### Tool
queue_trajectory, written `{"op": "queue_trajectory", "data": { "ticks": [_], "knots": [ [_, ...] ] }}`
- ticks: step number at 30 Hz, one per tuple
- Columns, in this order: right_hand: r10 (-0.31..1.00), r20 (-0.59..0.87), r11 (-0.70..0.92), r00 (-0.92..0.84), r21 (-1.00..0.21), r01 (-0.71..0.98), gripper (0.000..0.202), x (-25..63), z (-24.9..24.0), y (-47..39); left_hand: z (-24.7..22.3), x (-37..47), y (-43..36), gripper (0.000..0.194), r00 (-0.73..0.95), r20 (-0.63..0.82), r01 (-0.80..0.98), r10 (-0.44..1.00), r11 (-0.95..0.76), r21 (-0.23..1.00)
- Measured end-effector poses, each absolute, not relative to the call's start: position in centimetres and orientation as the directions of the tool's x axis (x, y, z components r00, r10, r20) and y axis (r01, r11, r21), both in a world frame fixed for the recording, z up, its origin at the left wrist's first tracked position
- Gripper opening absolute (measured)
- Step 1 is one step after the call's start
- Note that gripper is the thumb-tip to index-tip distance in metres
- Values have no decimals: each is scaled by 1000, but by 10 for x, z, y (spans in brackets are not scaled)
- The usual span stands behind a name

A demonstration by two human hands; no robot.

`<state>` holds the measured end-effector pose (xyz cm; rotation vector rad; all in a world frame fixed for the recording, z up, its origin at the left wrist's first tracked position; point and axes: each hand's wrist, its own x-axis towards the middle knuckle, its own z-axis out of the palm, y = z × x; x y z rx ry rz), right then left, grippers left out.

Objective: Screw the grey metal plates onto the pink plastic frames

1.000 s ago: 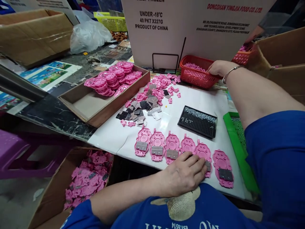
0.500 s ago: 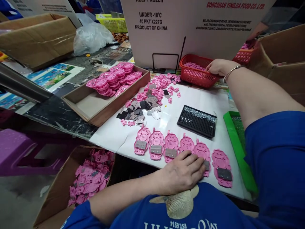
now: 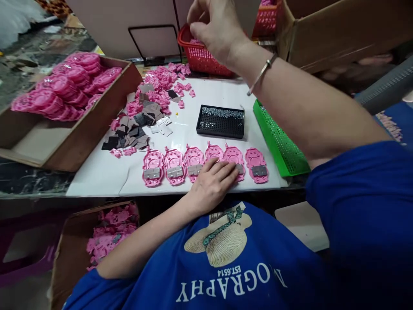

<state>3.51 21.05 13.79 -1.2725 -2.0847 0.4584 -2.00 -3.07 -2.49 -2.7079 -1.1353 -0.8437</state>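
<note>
Several pink plastic shell halves (image 3: 153, 161) lie in a row along the table's near edge, most with a grey metal plate (image 3: 258, 171) across the lower part. My left hand (image 3: 214, 183) rests flat over shells in the right half of the row, fingers stretched out, covering parts of them. Above the red basket (image 3: 206, 60) my right hand (image 3: 216, 28) is raised with fingers curled inward. Whatever it may hold is hidden. Small pink parts show inside the basket. A black perforated tray (image 3: 220, 122) with many small screws sits beyond the row.
Loose pink parts (image 3: 161, 82) and grey plates (image 3: 132, 131) are heaped left of centre. A cardboard tray (image 3: 93, 116) of stacked pink shells stands at left. A green tray (image 3: 280, 140) lies at right. Below the table, a carton (image 3: 72, 245) contains pink pieces.
My right hand has lifted up from the red basket's rim. My left hand stays on the shells. The view has tilted downward and shifted to the right.
</note>
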Motion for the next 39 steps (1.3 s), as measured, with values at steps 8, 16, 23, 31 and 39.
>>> {"op": "queue_trajectory", "data": {
  "ticks": [8, 16, 23, 31, 39],
  "knots": [
    [832, 61, 473, -551, -598, 647, 7, 134, 100, 94, -15, -10, -35, 24, 570, 571, 709, 590, -705, 22],
    [816, -150, 370, -559, -607, 703, 16, 192, 56, 85, -9, 51, -23, 39, 726, 363, 644, 583, -762, -63],
    [789, -249, 398, -562, -490, 776, 18, 188, 57, 97, -11, 47, -26, 38, 731, 306, 658, 609, -749, -82],
    [702, -407, 531, -584, -248, 810, 19, 179, 62, 102, -12, 44, -25, 37, 729, 340, 652, 594, -753, -83],
    [686, -429, 580, -588, -166, 798, 21, 169, 63, 105, -12, 43, -24, 35, 722, 366, 658, 588, -747, -97]
  ]
}}
